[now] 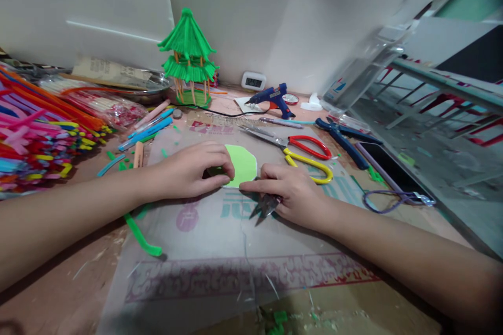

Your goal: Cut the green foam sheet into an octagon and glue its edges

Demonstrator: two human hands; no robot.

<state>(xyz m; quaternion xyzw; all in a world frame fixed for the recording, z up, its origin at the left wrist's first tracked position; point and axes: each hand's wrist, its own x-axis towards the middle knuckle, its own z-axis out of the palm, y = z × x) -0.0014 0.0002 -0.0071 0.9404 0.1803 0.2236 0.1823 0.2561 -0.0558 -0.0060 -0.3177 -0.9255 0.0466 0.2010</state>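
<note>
A light green foam piece with cut corners lies flat on a clear plastic sheet. My left hand rests on its left part, fingers curled and pressing it down. My right hand touches its lower right edge with the forefinger while the other fingers close round small metal snips, whose blades point down and left. A green pipe cleaner lies under my left forearm.
Red and yellow scissors, a blue glue gun, blue pliers and a phone lie to the right. Piles of coloured pipe cleaners fill the left. A green pipe-cleaner pagoda stands at the back.
</note>
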